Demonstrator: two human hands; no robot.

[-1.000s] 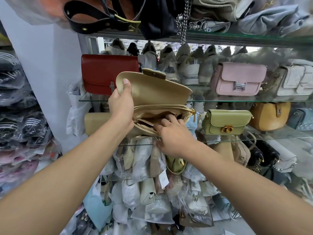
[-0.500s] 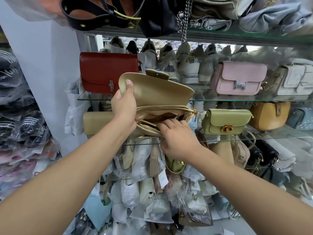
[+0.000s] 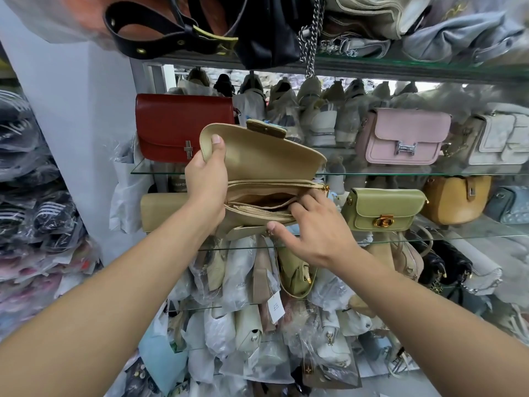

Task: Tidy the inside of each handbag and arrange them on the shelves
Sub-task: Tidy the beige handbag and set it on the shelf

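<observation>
I hold a beige handbag (image 3: 266, 156) in front of the glass shelves (image 3: 400, 173), its flap raised and its tan lining in view. My left hand (image 3: 204, 181) grips the flap's left end, thumb on the flap's inner face. My right hand (image 3: 315, 227) is at the right end of the bag's mouth. Its fingers hook over the zipped front rim and its thumb lies under the front wall. Nothing shows inside the open compartment.
A red bag (image 3: 177, 124), a pink bag (image 3: 406, 136) and a white bag (image 3: 498, 138) stand on the upper shelf. A beige clutch (image 3: 160, 210), a green bag (image 3: 383, 209) and a mustard bag (image 3: 455, 199) stand below. Overhead hang a black strap (image 3: 148, 41) and a chain (image 3: 307, 44). Plastic-wrapped bags fill the lower shelves.
My right hand's fingers have come out of the bag's compartment and shifted to its right end, so the lining now shows. My left hand keeps hold of the flap.
</observation>
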